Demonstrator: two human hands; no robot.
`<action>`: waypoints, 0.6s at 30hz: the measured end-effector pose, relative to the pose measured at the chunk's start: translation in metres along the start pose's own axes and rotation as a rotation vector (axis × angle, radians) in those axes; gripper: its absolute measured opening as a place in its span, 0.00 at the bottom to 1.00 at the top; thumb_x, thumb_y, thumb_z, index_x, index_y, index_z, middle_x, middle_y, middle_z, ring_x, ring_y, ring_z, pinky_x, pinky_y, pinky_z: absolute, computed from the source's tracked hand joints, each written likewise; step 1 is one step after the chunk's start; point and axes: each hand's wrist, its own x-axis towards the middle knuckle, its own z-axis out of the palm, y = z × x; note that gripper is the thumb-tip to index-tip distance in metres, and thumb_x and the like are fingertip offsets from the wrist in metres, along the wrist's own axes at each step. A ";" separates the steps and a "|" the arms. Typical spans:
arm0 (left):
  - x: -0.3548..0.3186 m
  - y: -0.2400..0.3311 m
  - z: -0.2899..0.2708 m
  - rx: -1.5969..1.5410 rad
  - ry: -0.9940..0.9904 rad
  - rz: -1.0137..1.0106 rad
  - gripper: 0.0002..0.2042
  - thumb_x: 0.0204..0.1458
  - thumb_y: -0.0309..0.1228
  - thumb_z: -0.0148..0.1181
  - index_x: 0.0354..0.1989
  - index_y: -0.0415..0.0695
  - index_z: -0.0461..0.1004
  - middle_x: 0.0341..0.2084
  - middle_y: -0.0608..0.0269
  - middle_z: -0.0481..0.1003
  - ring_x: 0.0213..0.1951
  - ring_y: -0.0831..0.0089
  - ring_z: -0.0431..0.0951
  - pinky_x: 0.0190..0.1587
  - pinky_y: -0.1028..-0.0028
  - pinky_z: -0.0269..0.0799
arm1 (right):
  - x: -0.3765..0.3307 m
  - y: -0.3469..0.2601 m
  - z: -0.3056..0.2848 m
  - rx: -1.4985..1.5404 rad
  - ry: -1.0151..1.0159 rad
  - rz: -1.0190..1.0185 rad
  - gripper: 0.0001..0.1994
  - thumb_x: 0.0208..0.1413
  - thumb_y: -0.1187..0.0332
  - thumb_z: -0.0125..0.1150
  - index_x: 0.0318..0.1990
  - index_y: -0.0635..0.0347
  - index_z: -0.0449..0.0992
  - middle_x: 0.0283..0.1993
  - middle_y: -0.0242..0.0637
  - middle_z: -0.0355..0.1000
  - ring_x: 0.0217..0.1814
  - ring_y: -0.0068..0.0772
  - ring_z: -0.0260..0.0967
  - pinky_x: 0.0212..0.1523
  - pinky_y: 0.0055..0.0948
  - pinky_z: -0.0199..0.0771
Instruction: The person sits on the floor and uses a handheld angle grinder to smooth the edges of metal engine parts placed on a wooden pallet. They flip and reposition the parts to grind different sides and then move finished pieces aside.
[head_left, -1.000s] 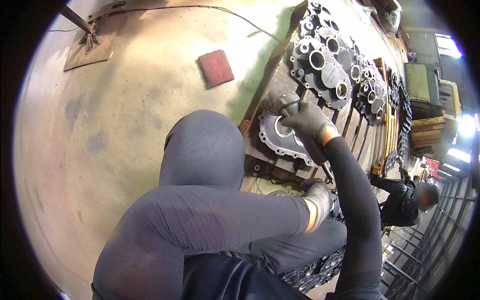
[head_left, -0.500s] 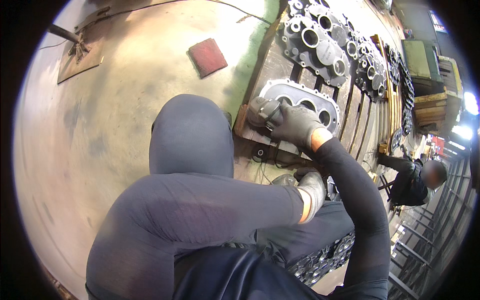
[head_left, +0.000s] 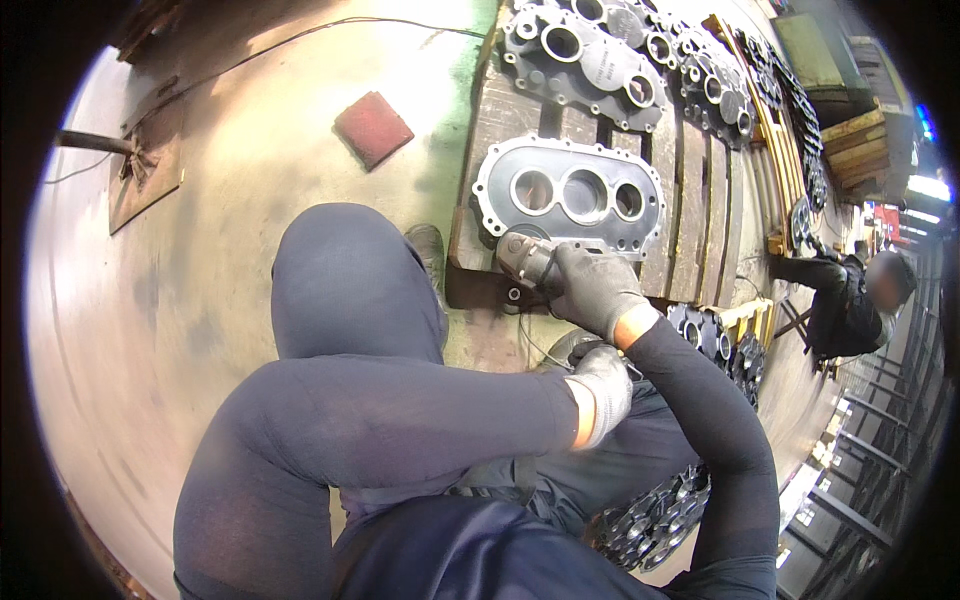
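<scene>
My right hand (head_left: pixel 598 293) in a grey glove is closed around an angle grinder (head_left: pixel 528 258). The grinder's rounded head is at the near left edge of an oblong metal casting (head_left: pixel 562 226); contact cannot be made out. This casting has three round holes in a row and a bolt-hole flange, and lies flat on a wooden pallet (head_left: pixel 688 225). Closer to me, my gloved left hand (head_left: pixel 602 388) is closed, with a thin dark cable (head_left: pixel 538 340) running to its fingers. My left forearm crosses in front of my body.
Larger castings (head_left: pixel 590 60) lie farther back on the pallet. More castings (head_left: pixel 655 520) are by my right leg. A red square pad (head_left: pixel 373 130) lies on the floor, with a metal post (head_left: pixel 100 143) to the left. A person (head_left: pixel 850 300) sits at right.
The grinder and my right hand have come back from over the casting to its near edge, uncovering the holes. My left hand stays closed near my leg. The view has shifted.
</scene>
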 end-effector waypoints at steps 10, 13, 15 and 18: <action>0.042 0.011 0.003 0.163 -0.154 0.026 0.17 0.58 0.35 0.66 0.53 0.46 0.89 0.46 0.56 0.88 0.47 0.51 0.87 0.41 0.44 0.80 | -0.036 0.050 0.034 -0.013 0.013 0.034 0.28 0.52 0.59 0.77 0.55 0.62 0.72 0.45 0.47 0.83 0.44 0.53 0.85 0.48 0.48 0.82; 0.047 0.018 0.008 0.136 -0.108 0.058 0.16 0.58 0.34 0.65 0.53 0.47 0.89 0.45 0.55 0.88 0.46 0.51 0.87 0.41 0.44 0.79 | -0.046 0.068 0.042 -0.044 0.039 0.037 0.32 0.52 0.58 0.76 0.60 0.64 0.70 0.44 0.46 0.82 0.45 0.51 0.85 0.48 0.47 0.82; 0.046 0.020 0.006 0.266 -0.113 0.066 0.13 0.56 0.34 0.66 0.46 0.47 0.90 0.39 0.59 0.88 0.41 0.56 0.88 0.39 0.50 0.78 | -0.051 0.081 0.050 -0.055 0.069 0.049 0.33 0.52 0.58 0.76 0.62 0.64 0.69 0.44 0.46 0.82 0.45 0.51 0.84 0.48 0.47 0.82; 0.050 0.020 0.007 0.290 -0.137 0.064 0.11 0.54 0.34 0.66 0.42 0.49 0.91 0.35 0.61 0.88 0.38 0.59 0.88 0.38 0.54 0.77 | -0.058 0.092 0.050 0.016 0.108 0.090 0.35 0.48 0.61 0.79 0.62 0.63 0.69 0.44 0.49 0.82 0.45 0.55 0.84 0.46 0.52 0.81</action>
